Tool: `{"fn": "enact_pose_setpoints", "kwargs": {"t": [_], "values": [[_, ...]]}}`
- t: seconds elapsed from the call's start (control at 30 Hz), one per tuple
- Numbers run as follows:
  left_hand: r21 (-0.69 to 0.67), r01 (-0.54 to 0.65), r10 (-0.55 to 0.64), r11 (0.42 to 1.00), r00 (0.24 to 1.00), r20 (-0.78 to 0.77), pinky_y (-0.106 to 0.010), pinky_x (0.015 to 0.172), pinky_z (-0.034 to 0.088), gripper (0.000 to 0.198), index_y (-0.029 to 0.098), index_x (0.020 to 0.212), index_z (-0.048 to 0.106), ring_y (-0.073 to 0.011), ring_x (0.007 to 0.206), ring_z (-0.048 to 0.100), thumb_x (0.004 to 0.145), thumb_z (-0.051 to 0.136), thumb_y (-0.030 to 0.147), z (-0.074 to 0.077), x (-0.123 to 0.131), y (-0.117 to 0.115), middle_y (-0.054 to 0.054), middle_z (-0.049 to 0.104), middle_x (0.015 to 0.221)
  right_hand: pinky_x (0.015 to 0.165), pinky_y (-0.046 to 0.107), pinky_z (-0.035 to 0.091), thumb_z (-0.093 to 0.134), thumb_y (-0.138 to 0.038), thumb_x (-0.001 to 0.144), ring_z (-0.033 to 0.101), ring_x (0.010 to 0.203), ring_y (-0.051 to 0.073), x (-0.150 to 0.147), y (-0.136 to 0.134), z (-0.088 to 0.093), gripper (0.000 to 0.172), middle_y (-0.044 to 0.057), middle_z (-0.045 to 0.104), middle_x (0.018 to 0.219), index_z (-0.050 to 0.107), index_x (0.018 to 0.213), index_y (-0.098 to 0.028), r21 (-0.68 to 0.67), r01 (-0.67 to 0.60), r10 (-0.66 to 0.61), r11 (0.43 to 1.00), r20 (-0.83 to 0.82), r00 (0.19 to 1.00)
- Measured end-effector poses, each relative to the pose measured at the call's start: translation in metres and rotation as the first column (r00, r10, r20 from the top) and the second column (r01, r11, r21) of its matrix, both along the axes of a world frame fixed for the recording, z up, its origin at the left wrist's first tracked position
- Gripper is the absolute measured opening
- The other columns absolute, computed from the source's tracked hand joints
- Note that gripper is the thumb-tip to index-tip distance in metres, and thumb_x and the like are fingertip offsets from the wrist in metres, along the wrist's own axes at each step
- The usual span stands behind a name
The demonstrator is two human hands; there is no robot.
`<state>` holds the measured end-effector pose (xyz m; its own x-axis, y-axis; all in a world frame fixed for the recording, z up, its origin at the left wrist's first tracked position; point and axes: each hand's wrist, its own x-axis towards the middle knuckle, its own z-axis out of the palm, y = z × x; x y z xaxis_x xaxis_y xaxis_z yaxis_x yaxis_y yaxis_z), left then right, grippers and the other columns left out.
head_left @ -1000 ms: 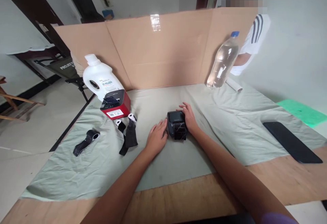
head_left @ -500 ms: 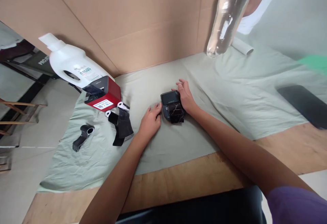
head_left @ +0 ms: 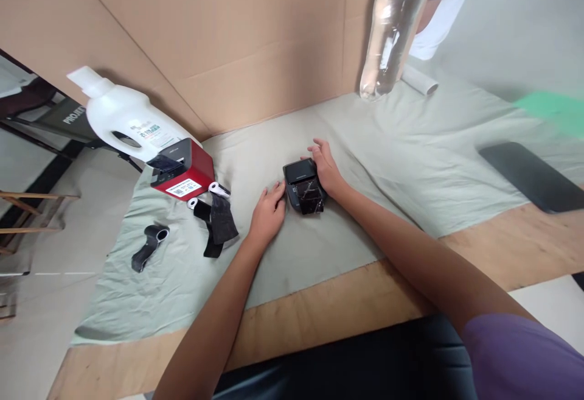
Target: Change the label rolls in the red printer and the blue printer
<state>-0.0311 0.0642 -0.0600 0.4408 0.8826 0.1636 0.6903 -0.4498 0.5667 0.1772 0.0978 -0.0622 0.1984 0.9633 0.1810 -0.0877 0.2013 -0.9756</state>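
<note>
A small black portable printer [head_left: 300, 170] lies on the green cloth between my hands. A glossy black strip with pale lines [head_left: 311, 197] hangs from its near side. My left hand [head_left: 268, 211] lies on the cloth with fingers stretched out, its fingertips at the printer's left edge. Around the right side and far corner curves my right hand [head_left: 326, 168], some fingers reaching past the back. The printer partly hides the contact. To the left are curled black label strips on white cores [head_left: 222, 220], and another black label roll [head_left: 149, 248] lies apart.
A red and black box-shaped device [head_left: 189, 171] stands by a white jug [head_left: 132, 114]. Brown cardboard [head_left: 274, 41] rises behind the cloth. A clear bottle [head_left: 392, 28] and a white tube [head_left: 420, 80] are at the back right. A dark phone-like slab [head_left: 531, 175] lies right. Beyond the cardboard, a person's arm [head_left: 429, 13] shows.
The view has shifted slightly, so the bottle and dark slab appear further left. Both hands stay beside the printer, with little movement.
</note>
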Motion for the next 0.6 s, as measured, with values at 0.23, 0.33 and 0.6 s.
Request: {"fn": "enact_pose_setpoints", "kwargs": {"t": [0.23,0.33,0.6], "values": [[-0.007,0.088,-0.086,0.996,0.98,0.182,-0.04,0.128,0.022,0.068,0.024,0.163,0.023,-0.0176,0.153,0.032,0.098,0.042,0.023,0.01,-0.004,-0.005,-0.004,0.038,0.163,0.1,0.045,0.051,0.044,-0.066,0.094,0.064,0.107,0.024,-0.001,-0.001,0.002,0.058,0.009,0.053,0.132,0.04,0.14,-0.031,-0.009,0.037,-0.038,0.999,-0.038,0.999],[-0.067,0.088,-0.069,0.994,0.967,0.244,-0.04,0.128,0.02,0.07,0.025,0.165,0.009,-0.0158,0.154,0.029,0.101,0.039,0.026,0.015,0.003,0.001,-0.005,0.033,0.165,0.111,0.047,0.041,0.041,-0.063,0.096,0.059,0.115,0.023,0.001,-0.002,0.002,0.059,0.01,0.055,0.132,0.041,0.141,-0.026,0.003,0.071,-0.071,0.997,0.041,0.997],[-0.155,-0.01,0.051,0.988,0.962,0.268,-0.033,0.127,0.022,0.067,0.029,0.164,0.003,-0.0141,0.156,0.019,0.106,0.034,0.04,0.021,0.031,0.034,-0.002,0.018,0.17,0.119,0.048,0.031,0.034,-0.061,0.099,0.05,0.129,0.022,0.001,0.0,-0.001,0.057,0.009,0.056,0.135,0.038,0.144,-0.025,0.051,0.033,-0.036,0.998,0.051,0.998]]}}
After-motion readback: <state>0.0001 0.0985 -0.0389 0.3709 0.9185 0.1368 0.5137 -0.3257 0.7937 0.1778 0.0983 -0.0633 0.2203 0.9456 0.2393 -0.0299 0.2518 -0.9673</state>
